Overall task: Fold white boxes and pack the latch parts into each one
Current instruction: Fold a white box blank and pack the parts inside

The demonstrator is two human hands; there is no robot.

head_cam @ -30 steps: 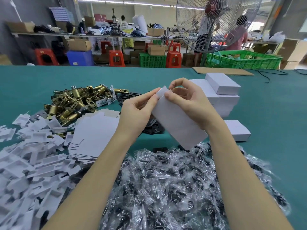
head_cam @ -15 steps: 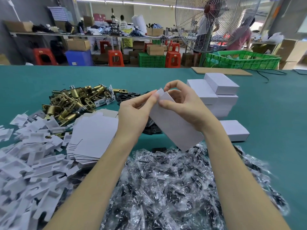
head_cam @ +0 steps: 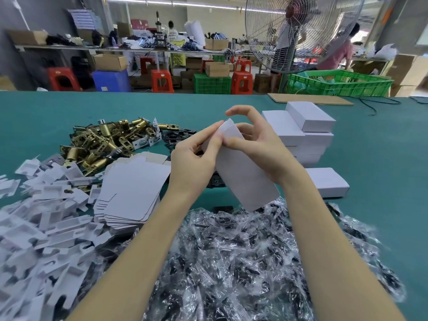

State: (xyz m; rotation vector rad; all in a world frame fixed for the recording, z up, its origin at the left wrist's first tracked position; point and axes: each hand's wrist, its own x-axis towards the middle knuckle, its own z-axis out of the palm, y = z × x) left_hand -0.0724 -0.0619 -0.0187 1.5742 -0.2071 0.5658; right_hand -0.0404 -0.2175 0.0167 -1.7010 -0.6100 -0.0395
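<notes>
Both hands are up over the green table (head_cam: 69,117), working on one white box (head_cam: 245,177) held in the air. The box is long and narrow, tilted so its far end points up and away and its near end hangs just above the heap of clear plastic bags (head_cam: 243,262). The left hand (head_cam: 192,163) grips the box's left side, fingers curled round it, with thumb and fingertips pressed up near the end flap (head_cam: 228,129). The right hand (head_cam: 257,144) holds the other side, thumb pinching the flap against the left fingertips, while its index finger arches loosely over the top without touching.

Taking the held box as the mark: to its left on the table lies a stack of flat box blanks (head_cam: 132,188), still unfolded. Beyond that stack, farther left and back, is a pile of brass latch parts (head_cam: 104,142). Nearer and left of the blanks sprawls a mound of white card inserts (head_cam: 41,223). Behind the box, partly hidden by the left hand, are some black plates (head_cam: 176,137). To the right of the box stands a stack of finished boxes (head_cam: 305,130), and one single closed box (head_cam: 326,181) lies by the right wrist. Far behind, a big fan (head_cam: 298,31) stands past the table's edge beside a green crate (head_cam: 338,84).
</notes>
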